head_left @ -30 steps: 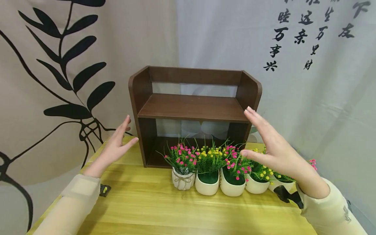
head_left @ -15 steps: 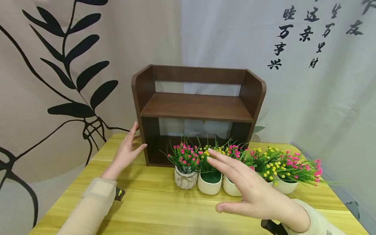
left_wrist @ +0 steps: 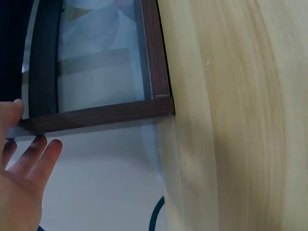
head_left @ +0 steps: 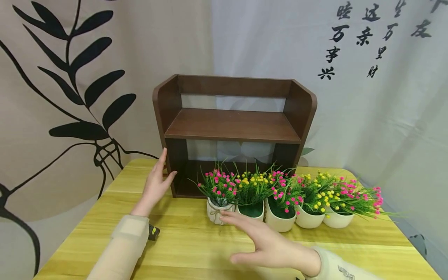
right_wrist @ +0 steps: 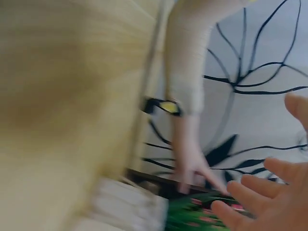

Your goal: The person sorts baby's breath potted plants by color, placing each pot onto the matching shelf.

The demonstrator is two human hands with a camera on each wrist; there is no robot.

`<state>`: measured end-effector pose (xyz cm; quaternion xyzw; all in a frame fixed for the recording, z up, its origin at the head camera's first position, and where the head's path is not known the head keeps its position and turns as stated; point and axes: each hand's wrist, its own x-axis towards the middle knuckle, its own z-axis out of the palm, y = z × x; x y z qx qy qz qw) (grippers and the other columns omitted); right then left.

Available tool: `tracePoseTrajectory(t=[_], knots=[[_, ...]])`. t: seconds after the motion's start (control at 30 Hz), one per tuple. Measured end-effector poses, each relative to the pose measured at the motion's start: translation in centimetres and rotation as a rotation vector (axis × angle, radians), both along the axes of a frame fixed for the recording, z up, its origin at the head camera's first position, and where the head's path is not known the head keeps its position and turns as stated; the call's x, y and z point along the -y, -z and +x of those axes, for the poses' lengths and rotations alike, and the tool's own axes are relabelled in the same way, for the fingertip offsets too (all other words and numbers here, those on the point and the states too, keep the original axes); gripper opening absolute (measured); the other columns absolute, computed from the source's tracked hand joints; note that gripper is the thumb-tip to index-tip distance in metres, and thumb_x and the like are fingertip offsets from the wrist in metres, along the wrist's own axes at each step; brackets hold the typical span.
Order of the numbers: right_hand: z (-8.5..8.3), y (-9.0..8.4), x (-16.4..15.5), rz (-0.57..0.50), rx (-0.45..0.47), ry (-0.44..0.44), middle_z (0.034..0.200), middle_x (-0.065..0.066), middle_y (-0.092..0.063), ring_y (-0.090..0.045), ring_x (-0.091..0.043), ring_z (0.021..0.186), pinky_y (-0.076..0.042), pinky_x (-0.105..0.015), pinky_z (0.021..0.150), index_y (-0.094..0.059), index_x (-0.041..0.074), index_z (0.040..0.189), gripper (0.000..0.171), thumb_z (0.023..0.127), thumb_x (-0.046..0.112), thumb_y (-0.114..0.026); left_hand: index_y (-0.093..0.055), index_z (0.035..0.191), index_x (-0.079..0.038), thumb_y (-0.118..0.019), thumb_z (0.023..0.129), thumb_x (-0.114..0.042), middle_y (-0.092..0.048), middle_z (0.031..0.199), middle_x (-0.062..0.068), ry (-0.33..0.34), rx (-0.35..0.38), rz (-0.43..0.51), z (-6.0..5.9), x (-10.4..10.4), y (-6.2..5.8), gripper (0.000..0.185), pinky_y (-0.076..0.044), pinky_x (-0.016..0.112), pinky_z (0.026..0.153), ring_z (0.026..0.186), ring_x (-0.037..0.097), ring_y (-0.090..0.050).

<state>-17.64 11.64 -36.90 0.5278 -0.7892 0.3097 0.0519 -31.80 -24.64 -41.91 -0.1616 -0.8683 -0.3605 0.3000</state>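
A brown two-tier wooden shelf (head_left: 232, 124) stands on the table. At its left side panel is my left hand (head_left: 154, 190), thumb and straight fingers on either side of the panel's front edge (left_wrist: 96, 115); I cannot tell how firmly they touch. My right hand (head_left: 266, 243) hovers over the table in front of the potted flowers, fingers extended and holding nothing. Nearest its fingertips is a whitish pot with a twine bow (head_left: 214, 212), bearing pink flowers (head_left: 219, 184). Beside it stands a white pot of yellow flowers (head_left: 252, 184), its lower part hidden by the right hand.
More white pots continue the row rightward: one with pink flowers (head_left: 281, 217), one with yellow (head_left: 309, 217), one with pink leaning right (head_left: 338, 217). They stand on a wood-grain table (head_left: 189, 249). A printed curtain (head_left: 259, 39) hangs behind the shelf.
My right hand has moved left and down, from beside the shelf's right side to in front of the pots. My left hand has moved right, up to the shelf's left panel.
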Motion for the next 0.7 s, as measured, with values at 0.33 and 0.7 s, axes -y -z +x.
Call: tracePoseTrajectory(t=[0.33, 0.7], knots=[[-1.7, 6.0, 0.8, -0.181, 0.428, 0.089, 0.143, -0.020, -0.046, -0.049, -0.037, 0.124, -0.044, -0.046, 0.098, -0.039, 0.000, 0.144, 0.061, 0.093, 0.019, -0.066, -0.009, 0.157, -0.030, -0.063, 0.094, -0.005, -0.028, 0.155, 0.016, -0.043, -0.009, 0.023, -0.1, -0.3, 0.5, 0.087, -0.040, 0.029, 0.040, 0.049, 0.024, -0.051], [-2.5, 6.6, 1.5, -0.238, 0.687, 0.166, 0.152, -0.033, -0.016, -0.025, -0.047, 0.137, -0.028, -0.054, 0.105, -0.011, -0.012, 0.149, 0.083, 0.094, 0.018, -0.064, -0.010, 0.157, -0.028, -0.064, 0.092, -0.003, -0.032, 0.153, 0.019, -0.043, -0.031, 0.022, -0.1, -0.2, 0.8, 0.088, -0.032, 0.026, 0.036, 0.059, 0.031, -0.058]])
